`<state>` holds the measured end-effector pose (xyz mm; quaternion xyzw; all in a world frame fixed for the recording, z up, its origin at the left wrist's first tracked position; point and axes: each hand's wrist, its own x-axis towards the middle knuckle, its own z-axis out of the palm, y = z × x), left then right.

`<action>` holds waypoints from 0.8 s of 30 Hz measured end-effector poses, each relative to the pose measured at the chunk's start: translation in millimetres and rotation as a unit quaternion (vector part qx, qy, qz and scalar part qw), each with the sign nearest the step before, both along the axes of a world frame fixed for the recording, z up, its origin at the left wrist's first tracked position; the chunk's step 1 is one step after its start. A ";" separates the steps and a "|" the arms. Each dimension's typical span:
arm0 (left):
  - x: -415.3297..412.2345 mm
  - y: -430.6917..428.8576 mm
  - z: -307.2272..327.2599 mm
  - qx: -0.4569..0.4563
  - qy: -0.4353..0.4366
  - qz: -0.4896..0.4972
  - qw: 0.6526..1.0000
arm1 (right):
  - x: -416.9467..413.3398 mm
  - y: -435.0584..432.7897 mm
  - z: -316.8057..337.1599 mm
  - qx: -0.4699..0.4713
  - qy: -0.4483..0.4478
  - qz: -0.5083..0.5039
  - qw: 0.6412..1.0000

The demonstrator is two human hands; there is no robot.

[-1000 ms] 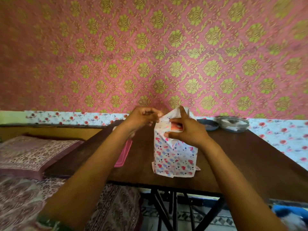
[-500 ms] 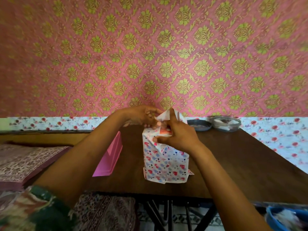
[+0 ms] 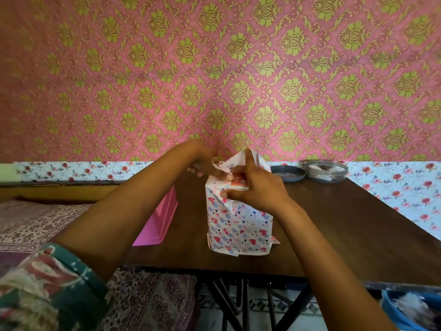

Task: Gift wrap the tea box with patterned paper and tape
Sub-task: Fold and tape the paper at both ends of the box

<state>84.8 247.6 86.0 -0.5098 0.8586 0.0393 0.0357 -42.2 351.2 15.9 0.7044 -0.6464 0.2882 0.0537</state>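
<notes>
- Patterned paper point(image 3: 238, 225) on the box: thin, matt, creased at its folds.
- Table point(image 3: 346, 230) top: dark wood grain, smooth, with a dull sheen.
- Table legs point(image 3: 229, 304): black metal.
- Pink tub point(image 3: 158, 218): smooth plastic.
- Round container point(image 3: 325, 170): clear, glossy plastic.
- Wall covering point(image 3: 214, 68): pink, with a rough-looking texture.
- Bedcover point(image 3: 28, 223) and sleeve point(image 3: 47, 283): printed cloth, matt.

A dark wooden table point(image 3: 358, 235) stood on black crossed metal legs point(image 3: 238, 304), its far edge against the wall. Near the front edge a box point(image 3: 238, 225) stood upright, covered in heart-printed paper point(image 3: 241, 237). Well to its left lay a pink tray point(image 3: 160, 220), overhanging the table's side. At the back, just beside each other, sat two round things: a dark lid point(image 3: 288, 173) and a clear shallow tub point(image 3: 325, 172).
</notes>
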 end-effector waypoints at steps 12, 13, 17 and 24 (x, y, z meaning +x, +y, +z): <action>13.6 3.2 -26.1 0.252 0.380 -0.009 0.890 | 0.4 1.1 -2.4 -0.012 0.014 -0.013 1.000; 9.8 5.3 -24.9 0.239 0.369 -0.017 0.898 | 0.4 0.5 -2.5 -0.015 0.015 -0.015 1.000; -3.4 7.4 -24.5 0.208 0.340 -0.018 0.917 | 0.7 1.1 -2.8 -0.021 0.009 -0.015 1.000; -13.0 -0.1 -28.4 0.160 0.323 0.008 0.933 | 0.2 0.4 -3.6 -0.019 0.018 -0.020 0.999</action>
